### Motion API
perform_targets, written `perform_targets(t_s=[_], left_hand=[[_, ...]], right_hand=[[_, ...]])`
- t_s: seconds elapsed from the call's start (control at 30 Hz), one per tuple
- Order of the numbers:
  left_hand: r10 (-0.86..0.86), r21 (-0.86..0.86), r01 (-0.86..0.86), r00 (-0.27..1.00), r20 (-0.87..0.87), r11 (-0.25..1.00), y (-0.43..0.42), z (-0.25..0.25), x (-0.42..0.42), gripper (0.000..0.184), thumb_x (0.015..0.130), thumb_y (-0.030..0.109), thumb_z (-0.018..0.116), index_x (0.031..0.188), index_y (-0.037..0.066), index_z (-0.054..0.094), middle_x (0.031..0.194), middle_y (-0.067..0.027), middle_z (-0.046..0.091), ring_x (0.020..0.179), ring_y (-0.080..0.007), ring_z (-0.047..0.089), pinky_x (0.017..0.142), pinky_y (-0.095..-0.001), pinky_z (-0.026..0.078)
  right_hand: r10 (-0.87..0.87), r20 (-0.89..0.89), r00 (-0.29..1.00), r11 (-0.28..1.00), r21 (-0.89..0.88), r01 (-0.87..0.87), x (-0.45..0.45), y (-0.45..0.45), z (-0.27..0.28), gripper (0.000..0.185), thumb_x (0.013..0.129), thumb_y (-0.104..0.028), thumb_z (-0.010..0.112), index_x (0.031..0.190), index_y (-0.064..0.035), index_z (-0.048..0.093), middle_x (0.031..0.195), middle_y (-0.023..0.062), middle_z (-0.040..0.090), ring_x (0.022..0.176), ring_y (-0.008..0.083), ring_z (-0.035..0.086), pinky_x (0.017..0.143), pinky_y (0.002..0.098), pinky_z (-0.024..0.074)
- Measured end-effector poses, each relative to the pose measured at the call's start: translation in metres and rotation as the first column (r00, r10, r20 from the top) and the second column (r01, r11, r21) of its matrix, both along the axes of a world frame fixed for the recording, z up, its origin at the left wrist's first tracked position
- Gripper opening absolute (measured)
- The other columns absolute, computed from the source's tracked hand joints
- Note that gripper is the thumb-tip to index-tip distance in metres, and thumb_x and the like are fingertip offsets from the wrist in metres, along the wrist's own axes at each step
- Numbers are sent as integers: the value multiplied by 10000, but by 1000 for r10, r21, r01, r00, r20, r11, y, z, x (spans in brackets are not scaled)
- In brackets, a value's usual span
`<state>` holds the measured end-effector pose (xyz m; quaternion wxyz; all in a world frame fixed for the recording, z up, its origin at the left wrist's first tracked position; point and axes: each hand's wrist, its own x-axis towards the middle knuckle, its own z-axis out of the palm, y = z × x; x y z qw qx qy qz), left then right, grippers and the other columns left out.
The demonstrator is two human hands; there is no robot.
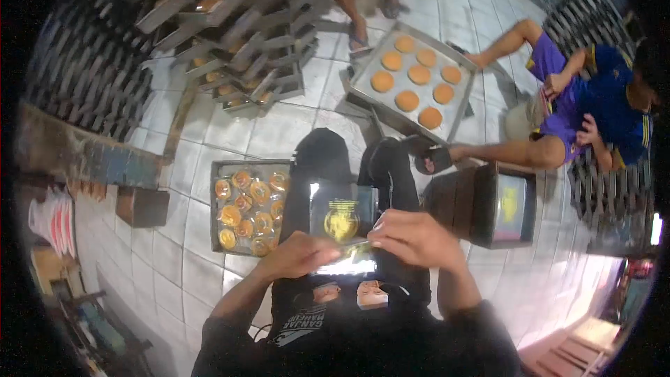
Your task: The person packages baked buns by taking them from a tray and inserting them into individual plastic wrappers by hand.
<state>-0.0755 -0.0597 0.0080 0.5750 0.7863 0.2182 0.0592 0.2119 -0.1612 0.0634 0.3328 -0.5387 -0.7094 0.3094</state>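
A stack of clear plastic bags with a yellow print (342, 222) lies across my lap. Over its near edge, my left hand (301, 255) and my right hand (413, 239) are closed, facing each other. Between them is a clear plastic bag (357, 248) with some yellow-green on it, pinched from both sides; whether anything is inside cannot be made out. Left of my legs, a dark metal tray (218, 246) holds several golden-brown buns in clear wrapping (244, 202).
Ahead, a large metal tray (363, 87) carries several round, unwrapped buns (419, 75). Another person (607, 98) sits at the right. A dark box (485, 202) contains more yellow-printed bags (513, 199). Stacked trays (237, 35) stand ahead left on the tiled floor (279, 132).
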Motion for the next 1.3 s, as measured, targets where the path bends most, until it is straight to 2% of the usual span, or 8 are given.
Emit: perform_targets(t_s=[0.13,0.23,0.4,0.53,0.83,0.97,1.1,1.3], left_hand=[[291,-305,-287,956,-32,908,34,-43,-13,244,1012,203,668,1205,53,661,1109,-92,725,862,-191,718,741,-320,587],[795,-660,-603,606,-16,447,66,-25,38,139,1024,211,650,1067,79,642,971,-41,692,732,-145,660,645,-307,565],[599,770,-405,800,36,493,91,-53,73,97,1043,196,578,1043,108,617,813,15,587,690,-88,578,609,-268,498],[914,-585,-797,336,-228,147,82,-55,93,152,1039,229,603,980,91,624,779,19,590,672,-85,563,576,-244,445],[876,-747,-661,399,-271,70,95,-15,118,212,1034,247,619,1092,44,631,896,-54,672,771,-196,644,658,-354,549],[741,-664,-528,669,58,529,106,-54,93,177,1056,206,579,1099,42,630,966,-90,714,802,-221,683,706,-354,573],[801,-878,-396,598,-26,267,105,-28,103,203,1079,216,535,1172,53,614,1122,-167,723,939,-269,716,836,-397,590],[902,-903,-378,432,24,205,146,-47,105,229,1051,236,599,1184,50,607,1149,-142,701,1053,-271,699,879,-434,585]], right_hand=[[-267,-598,756,913,-407,1,105,59,-98,271,1012,-270,682,1089,-11,704,939,75,740,877,167,692,821,335,553],[-281,872,401,869,54,492,187,102,-219,275,970,-266,657,1054,-18,741,885,168,739,881,324,726,830,433,552],[-439,440,783,874,7,487,275,178,-297,228,906,-276,648,984,-91,757,929,244,702,839,415,671,766,510,507],[-238,653,719,885,-159,437,325,212,-352,294,928,-319,608,978,-52,722,947,238,702,867,415,677,781,506,521],[-680,342,648,687,-11,727,310,187,-458,554,866,-570,713,986,-31,678,938,223,686,917,425,665,842,516,525],[-782,-65,620,599,-353,719,264,177,-313,512,896,-369,784,1215,-26,577,1076,136,729,994,287,714,835,396,559],[-663,-712,232,715,-510,478,191,151,-150,407,1006,-168,651,1362,-33,507,1297,145,632,1102,277,680,896,397,595],[-483,-408,775,875,-178,451,23,72,-16,509,897,-139,764,1355,-37,566,1249,129,656,1172,251,645,1004,368,520]])
